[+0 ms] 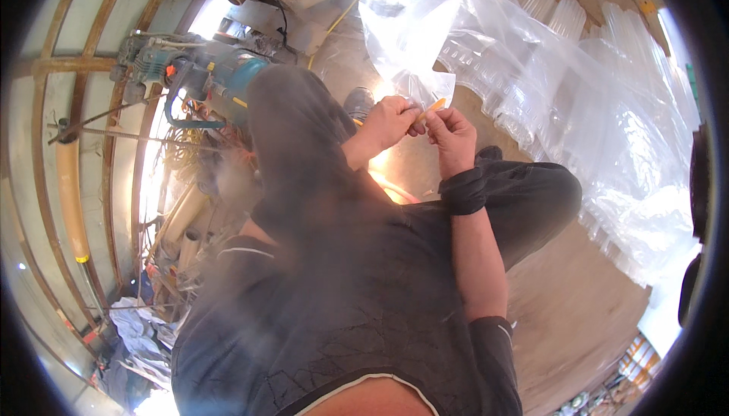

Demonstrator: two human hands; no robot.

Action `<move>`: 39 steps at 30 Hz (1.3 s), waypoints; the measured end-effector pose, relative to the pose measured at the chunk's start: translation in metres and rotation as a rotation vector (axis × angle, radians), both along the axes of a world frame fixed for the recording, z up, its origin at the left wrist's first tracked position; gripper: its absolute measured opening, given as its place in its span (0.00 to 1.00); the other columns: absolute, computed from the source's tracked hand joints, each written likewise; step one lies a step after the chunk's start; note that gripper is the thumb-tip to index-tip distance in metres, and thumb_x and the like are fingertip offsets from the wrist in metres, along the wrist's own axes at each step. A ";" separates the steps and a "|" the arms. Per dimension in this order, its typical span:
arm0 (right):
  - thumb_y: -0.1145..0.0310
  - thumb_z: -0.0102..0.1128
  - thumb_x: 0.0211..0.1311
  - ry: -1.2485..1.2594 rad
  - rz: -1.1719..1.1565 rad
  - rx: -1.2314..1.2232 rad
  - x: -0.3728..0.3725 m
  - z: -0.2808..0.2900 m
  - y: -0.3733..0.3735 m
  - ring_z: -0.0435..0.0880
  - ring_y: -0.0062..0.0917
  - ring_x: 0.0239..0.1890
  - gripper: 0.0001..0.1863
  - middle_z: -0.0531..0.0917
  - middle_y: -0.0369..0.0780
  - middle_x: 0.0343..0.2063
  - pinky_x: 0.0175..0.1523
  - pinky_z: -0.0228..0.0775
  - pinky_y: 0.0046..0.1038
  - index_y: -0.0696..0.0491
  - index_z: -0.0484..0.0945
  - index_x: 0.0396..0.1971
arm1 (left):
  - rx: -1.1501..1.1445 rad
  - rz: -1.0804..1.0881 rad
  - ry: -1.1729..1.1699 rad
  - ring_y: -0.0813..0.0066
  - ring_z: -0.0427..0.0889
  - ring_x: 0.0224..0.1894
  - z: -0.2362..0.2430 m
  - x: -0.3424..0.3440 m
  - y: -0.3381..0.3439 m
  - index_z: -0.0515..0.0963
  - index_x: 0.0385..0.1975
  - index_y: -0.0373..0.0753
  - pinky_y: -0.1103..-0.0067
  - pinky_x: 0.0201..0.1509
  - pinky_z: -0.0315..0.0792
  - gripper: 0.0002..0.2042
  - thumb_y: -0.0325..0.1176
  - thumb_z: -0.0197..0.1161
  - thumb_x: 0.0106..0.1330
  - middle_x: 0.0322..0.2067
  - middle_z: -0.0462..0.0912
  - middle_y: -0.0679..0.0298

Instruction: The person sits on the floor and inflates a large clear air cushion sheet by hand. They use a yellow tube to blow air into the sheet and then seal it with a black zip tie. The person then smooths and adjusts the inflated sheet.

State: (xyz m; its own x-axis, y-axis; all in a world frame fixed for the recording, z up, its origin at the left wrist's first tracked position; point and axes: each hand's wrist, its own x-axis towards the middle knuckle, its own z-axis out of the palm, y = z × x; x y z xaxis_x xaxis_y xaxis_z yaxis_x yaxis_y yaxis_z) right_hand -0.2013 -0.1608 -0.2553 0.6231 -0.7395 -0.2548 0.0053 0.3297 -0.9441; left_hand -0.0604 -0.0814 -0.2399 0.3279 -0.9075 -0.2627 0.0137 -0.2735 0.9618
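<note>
Our right hand (453,133) pinches an orange strip (438,104) between thumb and fingers, and our left hand (391,121) is curled closed on its lower end; the fingers hide whether that hand also nips any plastic. The strip sits between our 2 hands, over the gap between our knees, with its tip poking up above the right thumb. Just beyond our fingers the gathered end of a clear bag (410,55) hangs near it. A dark band (462,190) circles our right wrist. A dark shoe (358,103) shows just past our left hand. Outward to the right, stacked clear trays (566,17) and loose sheeting (581,89) spread over the brown floor (585,294). On the left, past our raised knee, a teal machine (241,74) stands near a ribbed wall (106,28).
</note>
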 end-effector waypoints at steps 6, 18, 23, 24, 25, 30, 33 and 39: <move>0.68 0.66 0.58 0.130 -0.040 -0.026 0.011 0.000 -0.002 0.73 0.13 0.25 0.08 0.79 0.31 0.23 0.30 0.63 0.17 0.57 0.80 0.28 | -0.056 0.039 0.040 0.72 0.80 0.24 -0.016 -0.001 0.007 0.78 0.26 0.29 0.76 0.32 0.74 0.13 0.33 0.53 0.66 0.21 0.81 0.59; 0.57 0.63 0.62 -0.015 0.498 -0.124 0.041 -0.015 -0.050 0.75 0.15 0.32 0.21 0.79 0.33 0.43 0.35 0.64 0.18 0.53 0.73 0.49 | -0.082 -0.202 0.133 0.84 0.71 0.25 0.022 0.054 0.008 0.80 0.34 0.37 0.84 0.28 0.65 0.12 0.39 0.55 0.69 0.23 0.75 0.70; 0.68 0.63 0.61 -0.422 0.264 0.303 0.074 0.010 -0.038 0.77 0.24 0.37 0.22 0.79 0.40 0.41 0.40 0.68 0.26 0.59 0.70 0.52 | 0.013 -0.197 0.346 0.84 0.71 0.27 0.021 0.081 0.011 0.77 0.42 0.37 0.85 0.29 0.66 0.12 0.38 0.54 0.70 0.28 0.76 0.68; 0.69 0.63 0.61 -0.402 0.206 0.290 0.081 0.015 -0.038 0.78 0.28 0.39 0.19 0.79 0.41 0.41 0.43 0.70 0.30 0.60 0.71 0.49 | -0.068 -0.180 0.107 0.82 0.73 0.28 0.022 0.081 0.007 0.77 0.43 0.37 0.84 0.30 0.67 0.12 0.38 0.54 0.70 0.28 0.76 0.66; 0.72 0.62 0.61 -0.365 0.164 0.252 0.088 0.019 -0.039 0.78 0.27 0.38 0.17 0.79 0.40 0.40 0.42 0.70 0.29 0.60 0.71 0.48 | -0.197 -0.173 -0.130 0.80 0.74 0.28 0.022 0.081 0.003 0.77 0.44 0.38 0.83 0.31 0.68 0.12 0.38 0.53 0.70 0.28 0.77 0.63; 0.81 0.57 0.62 -0.148 0.028 0.072 0.114 0.026 -0.053 0.80 0.23 0.39 0.11 0.81 0.38 0.38 0.45 0.73 0.26 0.55 0.75 0.43 | -0.092 0.161 -0.481 0.50 0.79 0.31 0.033 0.070 -0.021 0.78 0.34 0.35 0.63 0.35 0.70 0.15 0.40 0.49 0.70 0.27 0.80 0.49; 0.82 0.57 0.61 -0.281 0.091 0.133 0.115 0.020 -0.063 0.80 0.24 0.42 0.12 0.81 0.39 0.39 0.48 0.74 0.27 0.56 0.74 0.44 | -0.156 0.148 -0.620 0.46 0.79 0.36 0.036 0.074 -0.028 0.79 0.32 0.35 0.59 0.39 0.70 0.17 0.42 0.50 0.70 0.28 0.80 0.47; 0.74 0.55 0.65 -0.292 0.067 0.281 0.113 -0.004 -0.069 0.76 0.19 0.42 0.07 0.79 0.37 0.38 0.47 0.68 0.23 0.59 0.74 0.41 | 0.005 -0.094 -0.819 0.48 0.79 0.33 0.009 0.091 -0.047 0.80 0.42 0.39 0.65 0.37 0.72 0.16 0.42 0.49 0.69 0.30 0.81 0.48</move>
